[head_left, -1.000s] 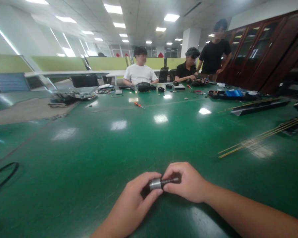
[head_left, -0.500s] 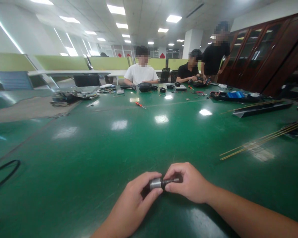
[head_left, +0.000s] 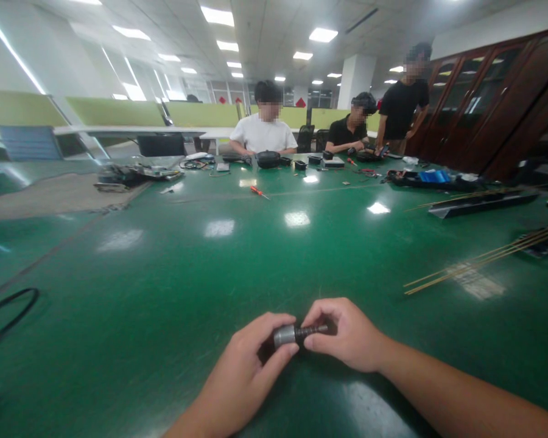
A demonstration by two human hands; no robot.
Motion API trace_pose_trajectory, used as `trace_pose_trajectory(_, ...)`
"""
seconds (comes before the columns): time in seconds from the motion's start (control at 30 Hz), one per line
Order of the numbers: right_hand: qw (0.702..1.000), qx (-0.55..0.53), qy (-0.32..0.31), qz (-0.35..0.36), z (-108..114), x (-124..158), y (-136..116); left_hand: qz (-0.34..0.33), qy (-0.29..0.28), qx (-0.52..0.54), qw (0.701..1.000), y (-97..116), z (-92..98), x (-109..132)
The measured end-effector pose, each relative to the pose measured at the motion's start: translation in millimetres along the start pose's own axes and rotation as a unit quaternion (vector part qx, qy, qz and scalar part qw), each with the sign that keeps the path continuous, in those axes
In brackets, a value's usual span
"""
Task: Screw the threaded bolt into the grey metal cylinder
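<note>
Low over the green table [head_left: 173, 286], my two hands meet at a small metal part. My left hand [head_left: 246, 365] pinches its silver cylindrical end [head_left: 284, 335] between thumb and fingers. A dark threaded shaft [head_left: 311, 331] sticks out of that cylinder to the right, and my right hand [head_left: 347, 334] is closed round it with thumb and forefinger. The part lies roughly level, just above the tabletop.
Thin yellow rods [head_left: 484, 258] lie to the right, near a dark metal rail [head_left: 479, 202]. A black cable loop [head_left: 9, 313] is at the left edge. A red screwdriver [head_left: 257, 192] lies mid-table. Three people [head_left: 265, 131] are at the far side among tools.
My hands keep the same grip on the part. The view has shifted slightly, so the far scene sits a little further right.
</note>
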State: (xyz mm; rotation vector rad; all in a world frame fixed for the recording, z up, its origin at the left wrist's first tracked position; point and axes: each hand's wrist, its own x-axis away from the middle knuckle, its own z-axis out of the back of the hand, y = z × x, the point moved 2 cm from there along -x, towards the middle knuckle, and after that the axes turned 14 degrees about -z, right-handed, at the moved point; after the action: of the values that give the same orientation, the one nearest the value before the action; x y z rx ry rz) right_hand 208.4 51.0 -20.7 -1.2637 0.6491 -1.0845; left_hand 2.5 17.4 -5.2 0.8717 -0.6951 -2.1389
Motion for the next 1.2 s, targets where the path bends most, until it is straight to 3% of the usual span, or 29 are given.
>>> trace_pose_trajectory(0.7,1.0,-0.026,0.01,-0.008,-2.0,-0.5,4.7,0.007,-0.007,-0.002,1.0,0.5,-1.2,-0.3)
trace_pose_trajectory(1.2,0.997,-0.031,0.072,0.002,-3.5,0.3,4.9,-0.001,0.027,-0.014,1.0,-0.2,0.5,-0.5)
